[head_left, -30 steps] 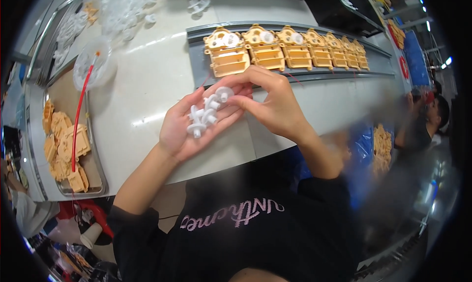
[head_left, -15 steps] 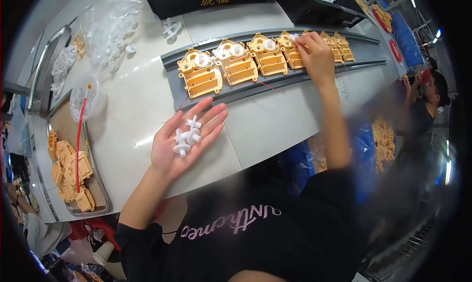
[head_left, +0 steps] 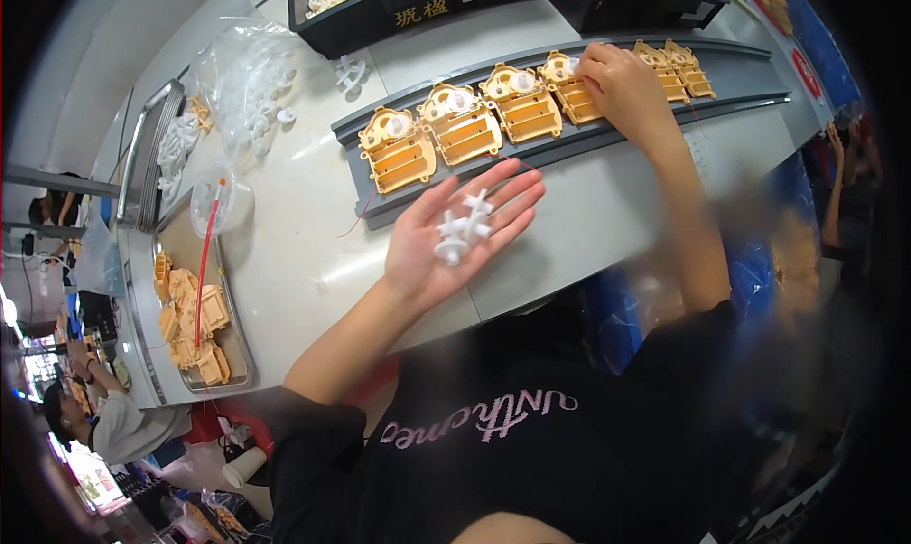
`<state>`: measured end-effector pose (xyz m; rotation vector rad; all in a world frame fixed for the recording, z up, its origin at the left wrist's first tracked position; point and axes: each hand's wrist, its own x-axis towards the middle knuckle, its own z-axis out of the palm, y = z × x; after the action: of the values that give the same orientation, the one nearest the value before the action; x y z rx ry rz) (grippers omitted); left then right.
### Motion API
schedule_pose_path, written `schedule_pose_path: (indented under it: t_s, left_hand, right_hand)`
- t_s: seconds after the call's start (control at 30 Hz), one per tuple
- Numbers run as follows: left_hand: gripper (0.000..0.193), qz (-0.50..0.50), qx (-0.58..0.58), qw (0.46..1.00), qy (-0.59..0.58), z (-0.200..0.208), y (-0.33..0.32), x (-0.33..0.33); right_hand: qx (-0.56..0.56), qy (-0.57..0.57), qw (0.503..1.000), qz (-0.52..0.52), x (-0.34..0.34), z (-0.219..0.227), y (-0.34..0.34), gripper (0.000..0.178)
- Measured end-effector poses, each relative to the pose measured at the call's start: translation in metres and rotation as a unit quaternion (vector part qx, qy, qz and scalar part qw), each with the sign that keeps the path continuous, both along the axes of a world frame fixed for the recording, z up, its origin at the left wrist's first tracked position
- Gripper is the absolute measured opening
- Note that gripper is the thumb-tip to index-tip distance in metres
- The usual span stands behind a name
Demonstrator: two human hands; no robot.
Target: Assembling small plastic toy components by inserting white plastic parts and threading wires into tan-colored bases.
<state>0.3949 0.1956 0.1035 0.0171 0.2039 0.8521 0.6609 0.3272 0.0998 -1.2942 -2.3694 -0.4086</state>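
Note:
My left hand (head_left: 438,245) is palm up, fingers spread, carrying several small white plastic gears with shafts (head_left: 464,228). It hovers just in front of a grey rail (head_left: 588,138) holding a row of yellow plastic housings (head_left: 402,169). At the fourth housing (head_left: 578,103), my right hand (head_left: 622,86) has its fingers bent together on a white gear (head_left: 571,65) at the housing's upper part; the fingertips are partly hidden. Round white gears sit in the second housing (head_left: 461,138) and the third housing (head_left: 527,117).
Black bins (head_left: 365,20) stand behind the rail. At left are a clear bag of white parts (head_left: 249,88), a plastic tub (head_left: 232,212) with a red stick (head_left: 206,269), and a metal tray (head_left: 249,354) of yellow housings. Another person (head_left: 133,421) is at lower left.
My left hand has moved right, closer to the rail, with the white gears still on its palm. My right hand stays at the fourth housing, its wrist turned a little. The whole view has shifted.

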Motion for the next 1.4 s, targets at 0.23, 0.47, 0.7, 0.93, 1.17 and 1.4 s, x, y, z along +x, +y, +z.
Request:
schedule_pose_path:
  t_s: [0.23,0.47,0.7,0.93,1.17,1.4]
  left_hand:
    - [0.057,-0.071,0.019,0.997,-0.028,-0.003,0.019,0.056]
    - [0.055,-0.125,0.016,0.991,-0.047,-0.027,0.028,0.082]
    - [0.057,-0.114,-0.041,0.989,-0.084,-0.041,0.031,0.099]
    - [0.06,-0.119,-0.052,0.986,-0.105,-0.051,0.035,0.098]
    - [0.061,-0.126,-0.046,0.983,-0.121,-0.056,0.037,0.094]
    - [0.061,-0.131,-0.047,0.984,-0.114,-0.057,0.036,0.096]
  right_hand:
    - [-0.089,0.228,0.964,0.108,-0.014,0.044,-0.086,0.02]
    - [-0.206,0.192,0.946,0.161,0.007,0.029,-0.115,0.021]
    - [-0.05,0.284,0.957,0.041,0.044,0.013,-0.057,0.014]
    - [0.042,0.149,0.985,-0.072,0.054,-0.011,0.008,0.006]
    - [-0.057,0.109,0.991,-0.052,0.06,-0.003,0.01,0.01]
    - [-0.026,0.121,0.992,-0.016,0.054,0.022,-0.013,0.013]
